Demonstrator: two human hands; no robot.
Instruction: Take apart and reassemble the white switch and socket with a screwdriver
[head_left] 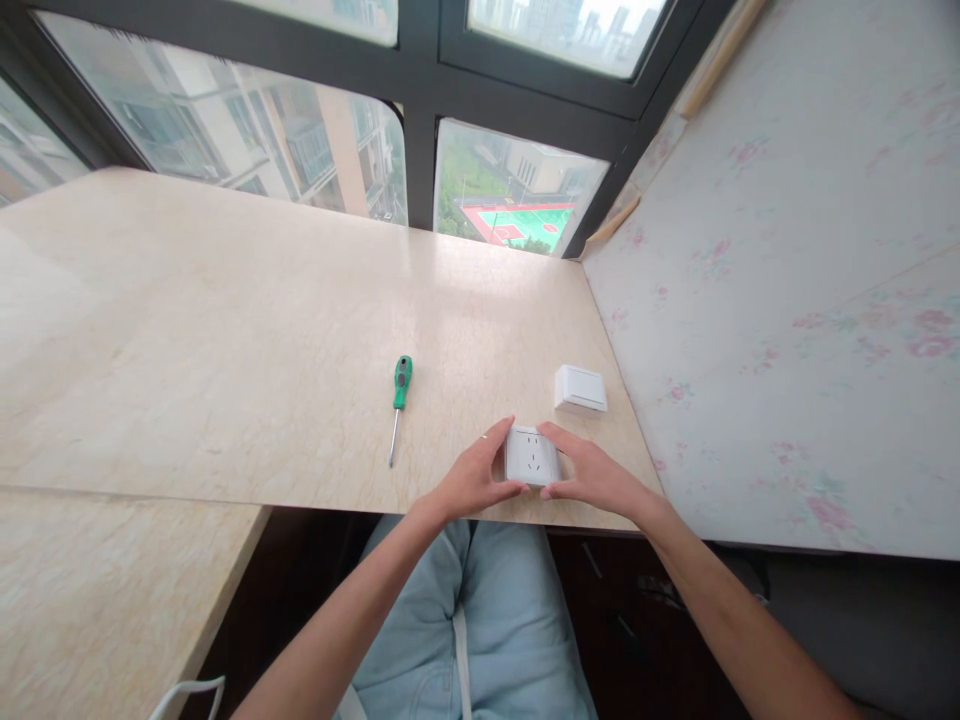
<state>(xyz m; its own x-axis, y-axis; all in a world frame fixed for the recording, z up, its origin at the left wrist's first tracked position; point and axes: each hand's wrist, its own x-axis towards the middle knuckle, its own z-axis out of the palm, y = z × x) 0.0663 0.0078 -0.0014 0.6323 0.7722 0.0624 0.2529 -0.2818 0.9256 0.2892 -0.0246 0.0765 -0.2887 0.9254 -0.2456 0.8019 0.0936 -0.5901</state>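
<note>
A white wall socket (532, 457) with several slots lies face up near the front edge of the marble-like sill. My left hand (474, 480) grips its left side, thumb at the near edge and fingers at the far corner. On the opposite side, my right hand (592, 470) holds the socket in the same way. Behind my right hand sits a white switch box (580, 388), touched by neither hand. A screwdriver (403, 383) with a green handle lies to the left, its metal tip pointing toward me.
The stone sill (225, 340) stretches left and back to dark-framed windows (420, 160). A flowered wall (780, 300) bounds the right side. At the lower left are another stone surface (97, 570) and a white cable (196, 686).
</note>
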